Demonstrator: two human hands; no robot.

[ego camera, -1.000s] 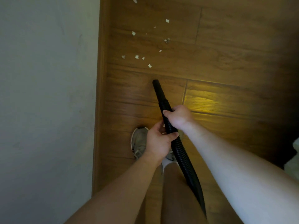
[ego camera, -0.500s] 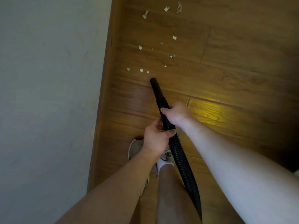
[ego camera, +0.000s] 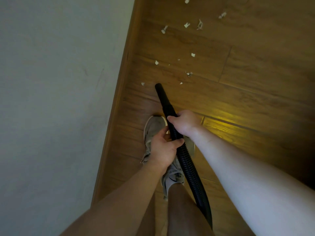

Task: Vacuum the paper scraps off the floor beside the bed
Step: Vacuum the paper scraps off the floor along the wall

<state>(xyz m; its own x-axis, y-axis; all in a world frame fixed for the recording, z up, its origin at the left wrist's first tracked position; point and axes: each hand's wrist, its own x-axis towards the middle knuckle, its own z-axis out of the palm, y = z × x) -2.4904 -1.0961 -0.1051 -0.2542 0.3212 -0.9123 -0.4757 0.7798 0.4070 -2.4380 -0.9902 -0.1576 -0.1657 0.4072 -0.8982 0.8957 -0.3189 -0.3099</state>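
The vacuum hose [ego camera: 187, 164] is black: a smooth, rigid, tapering nozzle [ego camera: 164, 97] in front, ribbed flexible tube behind. Small white paper scraps [ego camera: 156, 62], torn and curled, lie scattered on the floor [ego camera: 255, 86] ahead of the nozzle's tip, the nearest two just to either side of it. The floor is warm brown wood-grain planks with a yellow gleam on the right; a wooden strip [ego camera: 119, 106] edges a pale, faintly scuffed surface [ego camera: 59, 82] on the left. The right hand [ego camera: 185, 124] grips the nozzle's base, fingers [ego camera: 171, 119] curled round it; the left hand [ego camera: 162, 150] grips just behind, where the ribs begin, above a worn grey shoe [ego camera: 152, 128]
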